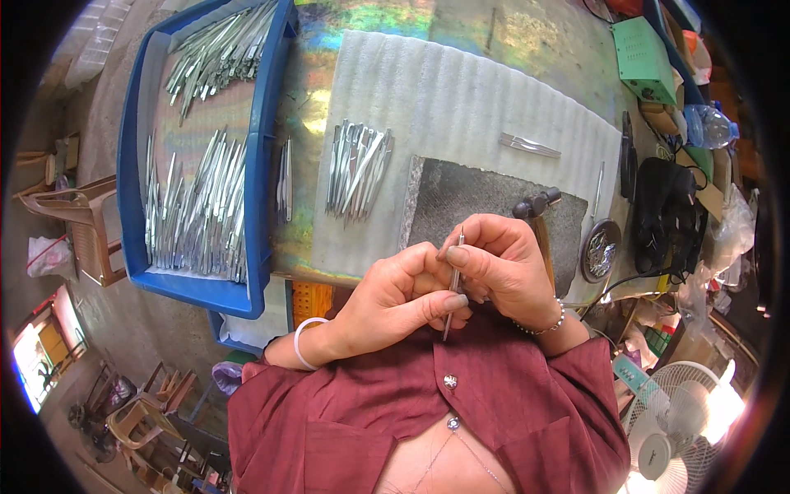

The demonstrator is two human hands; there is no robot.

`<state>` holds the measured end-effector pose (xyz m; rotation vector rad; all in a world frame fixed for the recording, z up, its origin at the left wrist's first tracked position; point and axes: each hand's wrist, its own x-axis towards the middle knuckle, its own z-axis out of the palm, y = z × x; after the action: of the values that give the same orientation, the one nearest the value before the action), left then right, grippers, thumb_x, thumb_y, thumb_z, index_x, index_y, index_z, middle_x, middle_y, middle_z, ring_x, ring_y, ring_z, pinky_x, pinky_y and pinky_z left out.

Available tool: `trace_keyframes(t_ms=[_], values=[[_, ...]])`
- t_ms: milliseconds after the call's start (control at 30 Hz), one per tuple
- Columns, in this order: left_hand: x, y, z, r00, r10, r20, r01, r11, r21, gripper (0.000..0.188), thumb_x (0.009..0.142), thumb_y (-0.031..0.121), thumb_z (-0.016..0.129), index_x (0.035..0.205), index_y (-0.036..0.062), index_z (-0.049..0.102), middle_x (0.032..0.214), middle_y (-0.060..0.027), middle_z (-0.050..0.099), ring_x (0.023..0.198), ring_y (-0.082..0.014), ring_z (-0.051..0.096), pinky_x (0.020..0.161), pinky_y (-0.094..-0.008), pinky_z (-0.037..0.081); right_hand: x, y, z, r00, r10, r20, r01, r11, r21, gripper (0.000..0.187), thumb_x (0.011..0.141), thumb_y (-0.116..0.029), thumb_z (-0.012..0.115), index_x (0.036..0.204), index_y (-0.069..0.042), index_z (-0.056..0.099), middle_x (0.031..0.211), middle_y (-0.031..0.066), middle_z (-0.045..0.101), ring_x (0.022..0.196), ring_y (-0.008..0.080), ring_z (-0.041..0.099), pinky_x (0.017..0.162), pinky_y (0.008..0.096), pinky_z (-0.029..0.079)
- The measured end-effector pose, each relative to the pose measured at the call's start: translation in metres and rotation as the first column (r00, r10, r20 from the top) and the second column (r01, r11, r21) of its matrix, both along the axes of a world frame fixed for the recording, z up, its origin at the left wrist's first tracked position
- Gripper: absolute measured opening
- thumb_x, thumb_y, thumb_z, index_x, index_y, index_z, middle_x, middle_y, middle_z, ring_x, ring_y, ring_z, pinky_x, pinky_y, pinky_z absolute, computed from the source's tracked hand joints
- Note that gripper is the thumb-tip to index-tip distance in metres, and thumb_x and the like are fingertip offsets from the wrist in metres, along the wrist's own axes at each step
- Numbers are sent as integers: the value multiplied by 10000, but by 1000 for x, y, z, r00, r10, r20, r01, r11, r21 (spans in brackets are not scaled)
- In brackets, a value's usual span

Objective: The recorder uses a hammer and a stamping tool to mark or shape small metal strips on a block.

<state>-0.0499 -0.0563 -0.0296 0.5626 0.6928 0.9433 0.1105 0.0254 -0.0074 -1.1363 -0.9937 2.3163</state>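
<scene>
My left hand (pixel 378 300) and my right hand (pixel 502 267) are close together in front of my chest. Both pinch a pair of slim metal tweezers (pixel 455 278), held almost upright. One narrow end shows above my right thumb, the other below my left thumb; the fingers cover parts of its middle. Just beyond the hands lies a dark, rough slab (pixel 481 198). A hammer (pixel 535 206) with a dark head rests on it, its wooden handle partly behind my right hand. A bunch of similar tweezers (pixel 358 169) lies on the white foam sheet (pixel 444 90) to the left.
A blue tray (pixel 257 156) at left holds many tweezers in two heaps. A few more tweezers (pixel 285 181) lie beside it. Another few (pixel 531 146) lie beyond the slab. At right are a round dish (pixel 601 251) of small metal pieces, a green box (pixel 643 62) and a fan (pixel 675 428).
</scene>
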Motion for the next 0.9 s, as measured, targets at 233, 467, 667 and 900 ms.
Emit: trace_keyframes(t_ms=[233,467,667,900], values=[[0,0,4,1000,21,-18,-22,999,-37,144,917,69,551,1007,10,455,815,-77,629,715,-108,617,604,-215,491,0,0,3,999,51,15,-51,999,-14,146,892,-149,611,914,-4,611,683,-5,583,525,22,475,459,164,370],[0,-4,6,999,13,-31,-15,999,-43,130,908,58,565,946,18,447,764,-73,627,682,-93,612,579,-199,477,-2,-5,4,998,-43,-48,41,998,-49,131,891,-131,609,935,-10,586,694,1,581,517,23,459,453,167,361],[2,-6,8,1000,2,-15,-3,999,-45,133,915,52,548,999,8,454,824,-77,628,732,-98,617,613,-206,491,2,-7,2,997,-18,-71,13,998,-63,121,891,-129,610,897,-13,575,670,1,570,506,21,439,444,168,343],[0,-7,3,996,-79,34,80,997,-18,182,931,25,491,1105,1,443,909,-92,631,821,-126,624,703,-242,515,1,-10,9,1000,4,17,-5,998,66,94,856,-79,644,819,-37,568,663,-22,554,519,8,438,428,168,316]])
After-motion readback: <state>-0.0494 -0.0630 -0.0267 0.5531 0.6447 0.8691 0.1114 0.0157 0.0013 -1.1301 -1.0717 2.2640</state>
